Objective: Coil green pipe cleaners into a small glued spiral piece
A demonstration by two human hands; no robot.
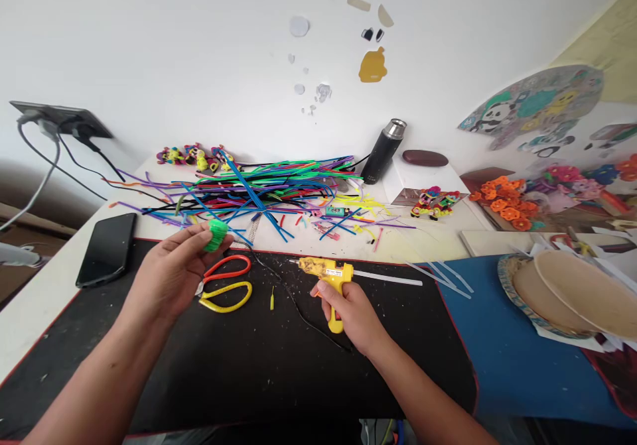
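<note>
Between the thumb and fingers of my left hand (174,266) is a small bright green fuzzy piece (215,235), held above the mat's back left part. My right hand (351,312) is wrapped round the handle of a yellow glue gun (326,271), its nozzle pointing left. A translucent glue stick (391,278) sticks out of the gun's back end. Scissors with one red and one yellow handle (226,297) lie on the black mat (239,372) just right of my left hand. A small yellow-green piece (272,298) lies between the scissors and the gun.
Many coloured pipe cleaners (259,190) are heaped behind the mat. A phone (106,249) lies at the left. A black flask (383,152) stands near a white box (423,178). Glue sticks (448,278) and stacked round trays (547,299) are on the right. A black cable crosses the mat.
</note>
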